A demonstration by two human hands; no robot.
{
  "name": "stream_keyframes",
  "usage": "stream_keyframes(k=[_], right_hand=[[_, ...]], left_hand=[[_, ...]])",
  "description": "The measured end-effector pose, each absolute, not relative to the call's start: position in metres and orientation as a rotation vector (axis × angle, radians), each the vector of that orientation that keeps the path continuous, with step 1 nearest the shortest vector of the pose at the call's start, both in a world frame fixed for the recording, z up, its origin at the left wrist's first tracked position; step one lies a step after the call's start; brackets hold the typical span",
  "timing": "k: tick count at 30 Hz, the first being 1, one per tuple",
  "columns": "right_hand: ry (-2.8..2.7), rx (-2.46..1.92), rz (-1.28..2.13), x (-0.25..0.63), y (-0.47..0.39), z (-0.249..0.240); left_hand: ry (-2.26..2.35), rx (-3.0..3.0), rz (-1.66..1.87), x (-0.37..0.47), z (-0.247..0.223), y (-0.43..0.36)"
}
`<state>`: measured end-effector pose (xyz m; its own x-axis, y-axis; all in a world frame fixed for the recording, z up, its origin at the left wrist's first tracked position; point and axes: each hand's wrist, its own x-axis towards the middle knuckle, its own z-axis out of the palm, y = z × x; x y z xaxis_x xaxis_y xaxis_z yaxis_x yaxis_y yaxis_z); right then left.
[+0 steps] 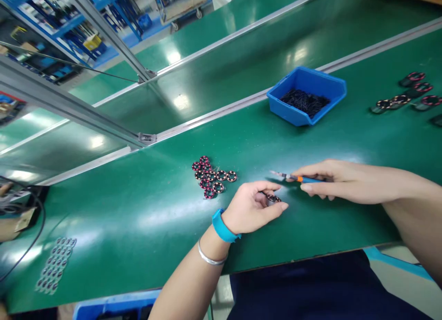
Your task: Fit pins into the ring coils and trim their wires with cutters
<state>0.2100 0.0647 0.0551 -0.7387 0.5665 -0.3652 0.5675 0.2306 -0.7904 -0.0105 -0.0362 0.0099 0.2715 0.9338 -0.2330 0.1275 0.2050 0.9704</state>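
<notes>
While a small ring [273, 199] sits pinched at the fingertips of the left hand [250, 209], the right hand [331, 179] holds a tool [293, 177] just above it

Curled nearly closed, the left hand grips the ring just over the near part of the green table [138, 214], and the right hand is closed around the orange-handled tool, whose metal tip points left, near the ring but apart from it; a cluster of like rings [211, 177] lies on the table just left of the hands, a sheet of small pieces [55, 264] lies near the left front edge, a blue bin [307, 95] of dark parts stands further back, and more rings [407, 96] lie at the far right
</notes>
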Motion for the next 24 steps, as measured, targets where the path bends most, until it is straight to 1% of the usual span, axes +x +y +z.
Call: stream_keyframes(k=[3, 5, 7, 9, 14, 17, 19, 21, 24], right_hand=[[2.348, 1.263, -1.764, 0.212, 0.072, 0.049], [2.329, 1.421, -1.797, 0.215, 0.077, 0.041], [2.32, 1.515, -1.803, 0.216, 0.079, 0.033], [2.327, 1.543, -1.796, 0.216, 0.08, 0.026], [2.386, 1.542, -1.673, 0.217, 0.081, 0.021], [2.398, 1.459, -1.61, 0.221, 0.088, 0.015], [2.439, 1.397, -1.518, 0.224, 0.093, 0.006], [2.539, 1.388, -1.331, 0.225, 0.096, -0.005], [2.745, 1.49, -0.892, 0.225, 0.091, -0.018]], left_hand=[[1.353, 1.73, 0.854, -0.005, 0.012, -0.04], [1.476, 2.037, 0.777, -0.001, 0.015, -0.042], [1.618, 2.205, 0.637, 0.0, 0.016, -0.043], [1.783, 2.285, 0.532, -0.002, 0.016, -0.042], [2.203, 2.309, 0.406, -0.023, 0.011, -0.03], [2.324, 2.24, 0.329, -0.043, 0.009, -0.021], [2.36, 2.186, 0.296, -0.056, 0.009, -0.021], [2.393, 2.155, 0.33, -0.067, 0.01, -0.029], [2.497, 2.077, 0.593, -0.084, 0.01, -0.053]])
